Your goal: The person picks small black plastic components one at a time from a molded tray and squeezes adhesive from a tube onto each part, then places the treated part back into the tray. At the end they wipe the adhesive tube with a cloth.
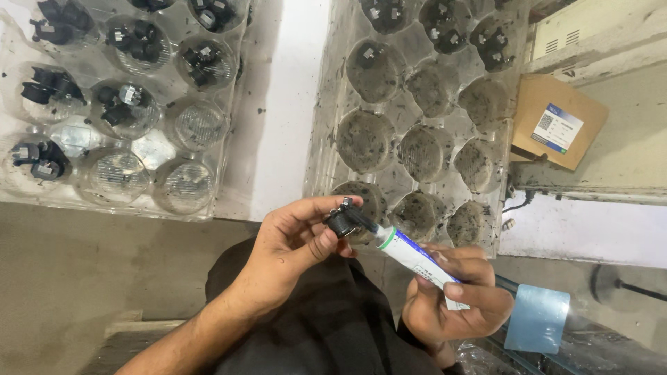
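My left hand (292, 243) pinches a small black part with a metal clip (341, 221) between thumb and fingers, just below the near edge of the right tray. My right hand (451, 295) grips a white squeeze tube (415, 258) with blue and green bands. The tube's dark nozzle touches the black part. Both hands hover over my dark-clothed lap.
A clear plastic cup tray (125, 111) at the left holds several black parts. A second, dirty cup tray (417, 111) in the middle holds several parts in its far cups. A cardboard box with a label (556, 118) lies at the right; a pale blue piece (536, 318) sits lower right.
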`<state>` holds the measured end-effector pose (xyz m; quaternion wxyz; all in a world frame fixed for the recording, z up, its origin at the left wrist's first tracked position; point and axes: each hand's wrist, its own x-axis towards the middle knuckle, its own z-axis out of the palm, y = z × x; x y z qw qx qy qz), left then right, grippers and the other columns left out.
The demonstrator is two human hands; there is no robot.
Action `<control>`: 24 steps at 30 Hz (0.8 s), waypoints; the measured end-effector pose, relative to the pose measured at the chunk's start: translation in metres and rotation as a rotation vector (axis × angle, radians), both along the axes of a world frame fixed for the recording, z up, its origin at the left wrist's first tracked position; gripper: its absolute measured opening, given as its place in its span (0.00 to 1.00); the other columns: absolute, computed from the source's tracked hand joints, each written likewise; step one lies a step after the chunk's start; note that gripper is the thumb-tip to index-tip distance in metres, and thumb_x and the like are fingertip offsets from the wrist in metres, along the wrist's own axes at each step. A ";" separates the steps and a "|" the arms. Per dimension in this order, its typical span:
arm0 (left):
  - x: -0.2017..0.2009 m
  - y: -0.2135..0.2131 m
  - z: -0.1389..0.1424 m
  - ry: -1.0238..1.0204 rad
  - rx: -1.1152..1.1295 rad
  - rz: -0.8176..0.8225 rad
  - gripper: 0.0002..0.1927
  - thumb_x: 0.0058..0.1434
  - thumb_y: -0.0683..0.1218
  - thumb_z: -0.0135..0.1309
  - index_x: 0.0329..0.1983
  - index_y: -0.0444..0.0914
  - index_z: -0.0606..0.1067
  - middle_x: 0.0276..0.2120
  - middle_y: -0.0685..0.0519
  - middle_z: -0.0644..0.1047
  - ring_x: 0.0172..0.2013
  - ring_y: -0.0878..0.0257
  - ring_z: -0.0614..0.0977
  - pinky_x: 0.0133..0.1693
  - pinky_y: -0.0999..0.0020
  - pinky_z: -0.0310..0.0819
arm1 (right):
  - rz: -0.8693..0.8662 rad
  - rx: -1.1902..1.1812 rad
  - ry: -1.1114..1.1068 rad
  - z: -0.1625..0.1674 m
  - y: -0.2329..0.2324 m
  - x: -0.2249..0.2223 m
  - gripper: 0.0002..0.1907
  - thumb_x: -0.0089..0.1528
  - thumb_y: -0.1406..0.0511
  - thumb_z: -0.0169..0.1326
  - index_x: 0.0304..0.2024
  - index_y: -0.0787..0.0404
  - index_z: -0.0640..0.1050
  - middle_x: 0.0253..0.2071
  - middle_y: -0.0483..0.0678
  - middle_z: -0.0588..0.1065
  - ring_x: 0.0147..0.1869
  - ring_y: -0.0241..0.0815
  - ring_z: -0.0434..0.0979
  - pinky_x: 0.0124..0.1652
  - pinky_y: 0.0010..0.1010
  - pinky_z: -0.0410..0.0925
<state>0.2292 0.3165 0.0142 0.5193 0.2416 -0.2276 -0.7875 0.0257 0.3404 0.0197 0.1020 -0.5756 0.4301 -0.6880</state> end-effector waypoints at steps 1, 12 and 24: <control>0.000 0.000 -0.001 0.006 0.000 -0.005 0.20 0.69 0.41 0.56 0.64 0.32 0.73 0.62 0.46 0.77 0.43 0.64 0.81 0.51 0.61 0.81 | 0.008 0.009 -0.004 0.000 0.000 0.000 0.19 0.60 0.75 0.64 0.45 0.57 0.67 0.34 0.52 0.74 0.37 0.43 0.79 0.37 0.32 0.81; -0.003 -0.003 -0.003 0.155 0.013 -0.065 0.23 0.70 0.47 0.58 0.64 0.31 0.73 0.48 0.48 0.80 0.39 0.64 0.79 0.51 0.57 0.82 | 0.045 0.061 -0.032 0.006 0.003 -0.008 0.17 0.62 0.72 0.65 0.46 0.56 0.69 0.35 0.52 0.75 0.39 0.41 0.79 0.40 0.35 0.83; -0.018 -0.153 -0.034 -1.002 -0.357 0.221 0.22 0.55 0.42 0.69 0.52 0.35 0.78 0.42 0.53 0.83 0.35 0.70 0.85 0.36 0.77 0.81 | -0.097 0.031 -0.176 -0.005 0.008 -0.049 0.17 0.68 0.71 0.65 0.47 0.57 0.68 0.37 0.50 0.75 0.36 0.39 0.72 0.42 0.25 0.67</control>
